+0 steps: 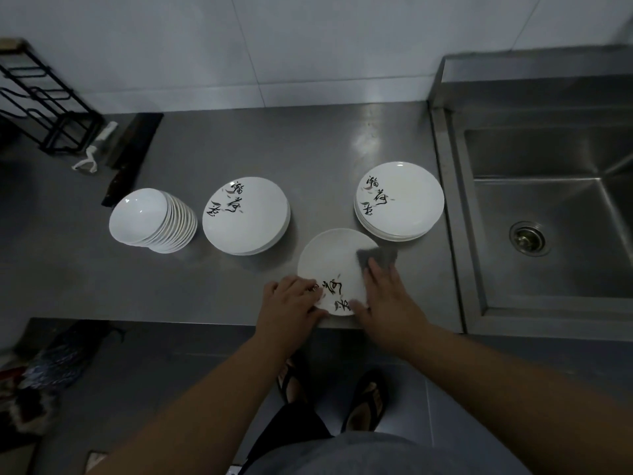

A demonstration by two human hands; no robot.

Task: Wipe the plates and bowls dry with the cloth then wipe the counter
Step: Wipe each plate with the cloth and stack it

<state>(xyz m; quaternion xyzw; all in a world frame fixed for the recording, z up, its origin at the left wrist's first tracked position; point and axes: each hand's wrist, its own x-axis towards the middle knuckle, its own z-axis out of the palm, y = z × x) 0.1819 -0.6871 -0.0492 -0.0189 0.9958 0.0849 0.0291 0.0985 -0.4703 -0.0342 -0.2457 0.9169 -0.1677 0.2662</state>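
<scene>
Wiping is under way on a single plate (334,265) lying flat at the near edge of the worktop (308,138), its rim slightly overhanging. The left hand (291,299) pinches the plate's near-left rim, thumb under and fingers curled on top, steadying it. The right hand (383,293) lies flat with fingers straight, pressing a grey cloth (376,257) onto the plate's right side.

The plate looks like glazed ceramic or melamine; I cannot tell which. Either way it is stiff and smooth, probably slick while damp, and would likely chip or break if it slid off the edge. The rim is the sensible place to hold it, as the left hand does, with the flat centre left free for wiping. The cloth is soft and limp, so it follows the palm and needs only downward pressure.

Counting: one plate in hand, and two plate stacks, one in the middle (246,216) and one at the right (399,200) just beside the sink (548,214). How many plates each holds is hard to tell, though both show several rims. One leaning stack of bowls (152,221) sits at the left, roughly ten by its edges. There is one cloth. A knife (132,156) and a peeler (94,150) lie behind the bowls, near a black rack (41,97).
</scene>
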